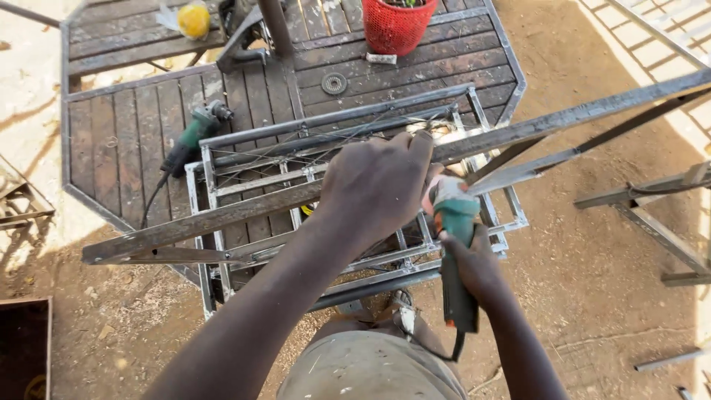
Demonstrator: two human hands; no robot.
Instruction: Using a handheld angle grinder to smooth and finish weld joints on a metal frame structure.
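Left hand point(378, 185): laid over a long steel bar point(244, 211), fingers curled across its top edge; grip closed on the bar near its middle.
Right hand point(474, 263): wrapped about the body of a green angle grinder point(453, 244); grip fully closed on the tool, thumb side uppermost.
Green angle grinder: held upright-tilted, head end up against the steel bar just beside the left hand; dark rear handle and cable hang down toward the person's lap. The disc is hidden behind the left hand, so whether it touches the metal cannot be told.
Steel bar: rusted flat section, runs slantwise from lower left to upper right across the whole view, lying over the metal frame point(222, 170).
Metal frame: welded grid of square tube and thin rods, rests partly on the bench point(126, 126), its near end overhanging the ground.
Bench: dark planked top with a steel edge, octagonal in outline, spattered pale.
Second angle grinder point(191, 135): green and black, lying on the bench left of the frame, cable trailing toward the near edge.
Red basket point(395, 26): mesh-sided, stands at the far side of the bench.
Yellow object point(194, 20): rounded, at the far left of the bench, kind unclear.
Round metal disc point(334, 83): small, flat on the planks below the red basket.
Steel stand point(652, 215): angle-iron pieces, on the dirt ground to the right, well apart from the hands.
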